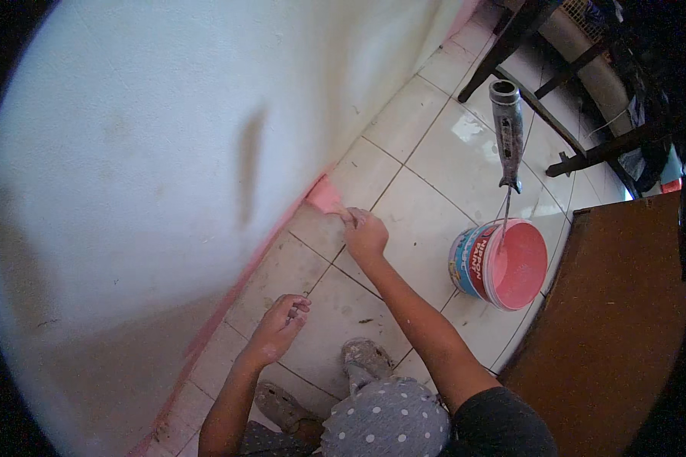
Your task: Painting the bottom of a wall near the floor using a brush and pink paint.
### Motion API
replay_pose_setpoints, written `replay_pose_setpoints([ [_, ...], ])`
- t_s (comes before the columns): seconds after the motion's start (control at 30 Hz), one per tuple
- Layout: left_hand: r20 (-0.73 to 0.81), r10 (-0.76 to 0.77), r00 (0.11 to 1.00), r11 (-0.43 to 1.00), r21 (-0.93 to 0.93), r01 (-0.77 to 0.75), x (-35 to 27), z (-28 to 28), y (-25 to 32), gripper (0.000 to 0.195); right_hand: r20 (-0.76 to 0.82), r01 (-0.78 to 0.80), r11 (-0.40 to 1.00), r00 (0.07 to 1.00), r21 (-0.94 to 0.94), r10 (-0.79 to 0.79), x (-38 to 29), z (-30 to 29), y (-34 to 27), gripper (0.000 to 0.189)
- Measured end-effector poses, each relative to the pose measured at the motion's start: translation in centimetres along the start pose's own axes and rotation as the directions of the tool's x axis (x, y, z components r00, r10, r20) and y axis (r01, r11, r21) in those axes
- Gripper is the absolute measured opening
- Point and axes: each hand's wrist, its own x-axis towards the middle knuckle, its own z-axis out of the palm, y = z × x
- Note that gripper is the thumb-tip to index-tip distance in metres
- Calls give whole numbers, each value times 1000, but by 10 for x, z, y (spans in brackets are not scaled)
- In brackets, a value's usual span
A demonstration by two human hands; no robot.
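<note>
My right hand (366, 231) grips the handle of a paintbrush (324, 196), whose pink-coated bristles touch the foot of the pale wall (177, 143). A pink painted strip (246, 274) runs along the wall's bottom edge, both sides of it meeting wall and floor tiles. My left hand (277, 331) hovers over the tiles with fingers loosely curled, paint on its skin; whether it holds anything small is hard to tell. To the right, a Nippon Paint bucket (469, 263) shows pink paint inside. A paint roller's grey handle (507, 131) sticks up from it, its lower end hidden.
A brown wooden panel (611, 308) lies right of the bucket. Dark wooden furniture legs (600, 151) stand on the tiled floor (440, 154) at the upper right. My shoes (367, 357) are close below my hands. Brown stains mark the wall.
</note>
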Motion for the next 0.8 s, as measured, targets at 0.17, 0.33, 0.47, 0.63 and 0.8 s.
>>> replay_pose_setpoints([
  [0.17, 11, 13, 1000, 1000, 0, -13, 2, 0, 11, 26, 20, -29, 971, 999, 236, 25, -10, -12, 14, 34],
  [0.33, -25, 21, 999, 999, -27, -21, 1, -10, 1, 24, -81, -185, 970, 977, 156, 199, -13, -39, 37, 33],
  [0.47, -15, -64, 998, 996, -70, 63, 0, -8, -4, 24, -156, -172, 985, 972, 32, 175, 18, -45, 39, 31],
  [0.63, 35, -70, 997, 977, -199, 76, 1, 3, -6, 25, -52, -180, 978, 983, -108, 175, 54, -46, 23, 27],
  [0.8, 113, -82, 990, 970, -218, 106, -1, 10, -23, 26, -15, -98, 983, 995, -153, 97, 68, -44, 5, 27],
])
